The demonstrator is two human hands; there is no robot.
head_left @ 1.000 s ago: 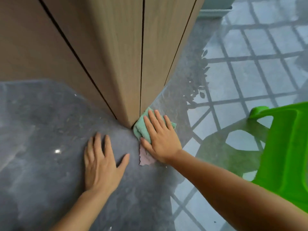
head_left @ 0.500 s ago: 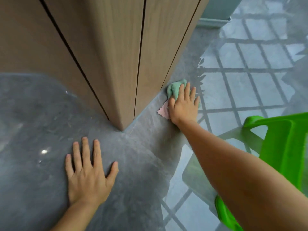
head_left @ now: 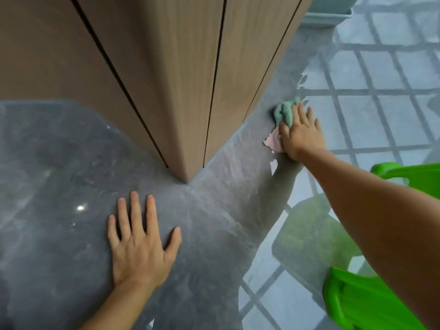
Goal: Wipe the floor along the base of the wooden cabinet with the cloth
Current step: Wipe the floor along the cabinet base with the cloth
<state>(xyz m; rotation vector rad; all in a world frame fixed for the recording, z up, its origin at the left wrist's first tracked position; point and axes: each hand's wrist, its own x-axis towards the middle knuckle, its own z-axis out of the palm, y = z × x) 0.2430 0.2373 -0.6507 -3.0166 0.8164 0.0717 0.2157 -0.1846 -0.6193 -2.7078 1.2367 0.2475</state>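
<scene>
A wooden cabinet [head_left: 190, 75] stands upright on a glossy grey floor [head_left: 59, 175], its corner pointing toward me. A green cloth with a pink edge [head_left: 284, 111] lies on the floor a little out from the cabinet's right-hand base. My right hand [head_left: 301, 133] presses flat on top of the cloth, covering most of it, arm stretched out. My left hand [head_left: 139, 244] rests flat on the floor in front of the cabinet corner, fingers spread, holding nothing.
A bright green plastic chair [head_left: 381, 298] stands at the right, partly under my right arm. A pale blue-grey base [head_left: 326, 16] sits at the top right past the cabinet. The floor reflects a window grid on the right.
My right hand has slid the cloth from the cabinet corner away along the right side. My left hand stays pressed flat on the floor near the corner.
</scene>
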